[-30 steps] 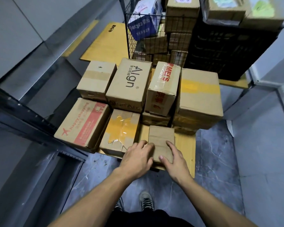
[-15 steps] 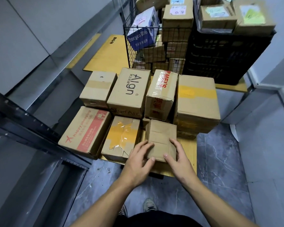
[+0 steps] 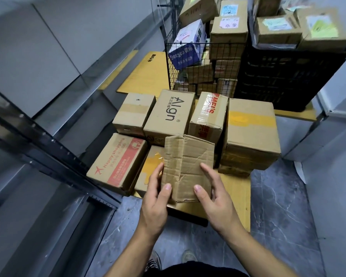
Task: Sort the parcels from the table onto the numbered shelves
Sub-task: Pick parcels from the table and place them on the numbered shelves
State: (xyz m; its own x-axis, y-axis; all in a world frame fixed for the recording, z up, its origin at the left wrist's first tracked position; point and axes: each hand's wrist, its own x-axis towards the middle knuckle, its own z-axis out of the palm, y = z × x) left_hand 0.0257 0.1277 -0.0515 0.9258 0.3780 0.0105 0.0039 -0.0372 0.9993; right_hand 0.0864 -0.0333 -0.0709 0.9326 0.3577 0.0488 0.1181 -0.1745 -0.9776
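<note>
A small, creased plain cardboard parcel is lifted off the low yellow table and tilted up toward me. My left hand grips its left edge, thumb on the near face. On the right edge my right hand holds it the same way, with the thumb on the near face. Behind it on the table lie more parcels: a "Happy shopping" box, an "Align" box, a clear-taped red-lettered box, a big yellow-taped box and a yellow-taped box partly hidden by the held parcel.
A dark metal shelf frame runs along the left. At the back stand a wire basket full of parcels and a black crate with labelled boxes on top. Grey marble floor lies to the right and below me.
The small parcel lay flat on the table's front edge under both hands; now both hands have lifted it and tipped it upright toward me.
</note>
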